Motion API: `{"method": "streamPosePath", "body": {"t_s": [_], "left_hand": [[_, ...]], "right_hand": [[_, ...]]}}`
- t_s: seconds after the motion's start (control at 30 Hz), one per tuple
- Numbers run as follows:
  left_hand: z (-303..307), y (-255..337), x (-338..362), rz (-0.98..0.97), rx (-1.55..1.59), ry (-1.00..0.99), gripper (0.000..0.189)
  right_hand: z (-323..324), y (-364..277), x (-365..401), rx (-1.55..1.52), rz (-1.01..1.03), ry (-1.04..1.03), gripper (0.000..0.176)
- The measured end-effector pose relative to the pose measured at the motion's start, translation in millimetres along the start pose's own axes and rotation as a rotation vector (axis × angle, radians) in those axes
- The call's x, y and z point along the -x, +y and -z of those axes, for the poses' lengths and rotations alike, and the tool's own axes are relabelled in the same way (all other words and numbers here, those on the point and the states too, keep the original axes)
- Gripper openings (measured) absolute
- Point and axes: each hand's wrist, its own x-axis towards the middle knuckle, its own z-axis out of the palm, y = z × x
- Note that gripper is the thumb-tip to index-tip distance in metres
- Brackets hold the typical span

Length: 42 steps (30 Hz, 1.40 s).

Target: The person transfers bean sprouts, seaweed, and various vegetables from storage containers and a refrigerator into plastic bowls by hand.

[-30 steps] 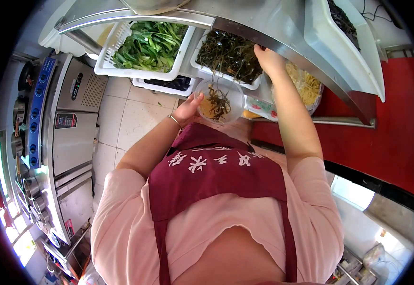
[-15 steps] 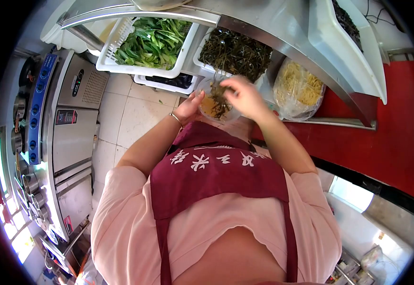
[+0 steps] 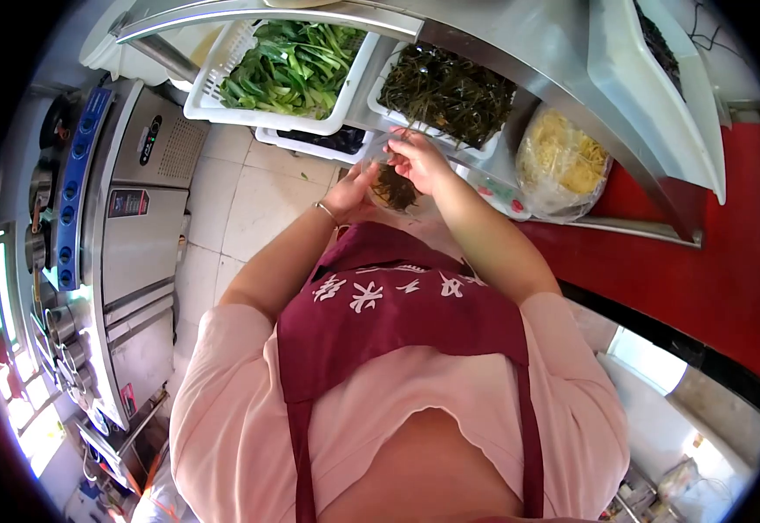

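Observation:
My left hand [image 3: 350, 195] holds a clear round bowl [image 3: 415, 209] by its left side, in front of my apron. Dark shredded seaweed [image 3: 396, 186] lies inside it. My right hand [image 3: 418, 160] is at the bowl's upper right edge with its fingers pinched together; whatever is between them is too small to name. Just beyond that hand, a white tray [image 3: 383, 112] is filled with more dark seaweed strands [image 3: 450, 91].
A white basket [image 3: 209, 106] of leafy greens [image 3: 293, 70] stands at the upper left, above a tray of dark food [image 3: 328, 139]. Bagged yellow noodles [image 3: 563, 161] sit right of the seaweed, beside a red counter [image 3: 746, 253]. A metal rail [image 3: 554, 78] crosses above.
My right hand has moved slightly left and up, from over the bowl to its rim, and its fingers have drawn together. The seaweed that hung below it now lies in the bowl.

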Motion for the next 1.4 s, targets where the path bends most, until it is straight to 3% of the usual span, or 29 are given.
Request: {"method": "streamPosePath", "body": {"t_s": [0.07, 0.27, 0.4, 0.47, 0.5, 0.57, 0.6, 0.67, 0.73, 0.77, 0.8, 0.87, 0.97, 1.1, 1.23, 1.3, 1.4], "left_hand": [[-1.6, 0.0, 4.0, -0.060, 0.030, -0.054, 0.062], [-10.9, 20.3, 18.2, -0.020, 0.058, 0.002, 0.061], [-16.5, 27.7, 21.7, -0.066, 0.120, -0.031, 0.062], [-16.9, 29.7, 23.0, -0.074, 0.107, -0.053, 0.063], [-16.8, 30.0, 24.4, -0.049, 0.079, -0.045, 0.064], [-22.0, 40.1, 33.2, -0.024, 0.042, -0.041, 0.064], [-26.8, 45.1, 40.1, -0.034, 0.057, -0.044, 0.065], [-28.0, 46.1, 41.5, -0.042, 0.080, -0.045, 0.065], [-18.5, 36.1, 33.6, 0.000, 0.026, -0.034, 0.068], [-18.4, 32.9, 33.8, -0.001, 0.019, -0.036, 0.068], [-18.6, 32.5, 33.6, -0.024, 0.005, -0.021, 0.068], [-18.8, 33.4, 31.6, -0.049, 0.007, 0.002, 0.068], [-13.6, 32.8, 31.2, 0.032, -0.020, 0.028, 0.070], [-23.1, 36.9, 41.1, 0.004, 0.028, 0.001, 0.071], [-11.9, 24.8, 32.4, 0.009, 0.084, -0.038, 0.065], [-14.0, 27.0, 38.5, 0.028, 0.075, -0.010, 0.064], [-14.3, 29.8, 47.3, 0.006, 0.087, -0.033, 0.062]], "right_hand": [[-4.7, -8.7, 3.3, 0.106, -0.009, 0.008, 0.017], [-12.7, -92.1, 54.5, 0.432, 0.272, -0.073, 0.018], [5.8, -146.6, 43.0, 0.414, 0.481, 0.014, 0.019], [27.1, -152.3, 15.1, 0.679, 0.430, 0.246, 0.024], [38.5, -154.8, 10.2, 0.677, 0.429, 0.250, 0.024], [41.0, -163.0, 12.9, 1.873, 0.572, 0.698, 0.029], [42.7, -165.5, 16.0, 1.873, 0.575, 0.703, 0.029], [24.3, -170.8, 38.8, 1.584, 1.012, 0.767, 0.030], [19.9, -157.1, 39.1, 1.609, 0.520, 0.652, 0.023], [22.3, -142.5, 42.4, 1.550, 0.930, 0.501, 0.016], [24.3, -130.8, 46.0, 1.536, 0.918, 0.515, 0.013], [13.0, -118.1, 66.6, 1.453, 0.913, 0.310, 0.014], [25.0, -86.3, 66.3, 1.710, 0.761, 0.100, 0.016], [32.9, -70.4, 49.0, 2.040, 0.761, 0.006, 0.019], [28.5, -71.5, 41.0, 1.989, 0.770, 0.046, 0.015], [27.8, -85.9, 41.8, 1.543, 0.832, 0.164, 0.010], [23.5, -126.6, 43.0, 1.198, 0.684, 0.430, 0.013]]}}
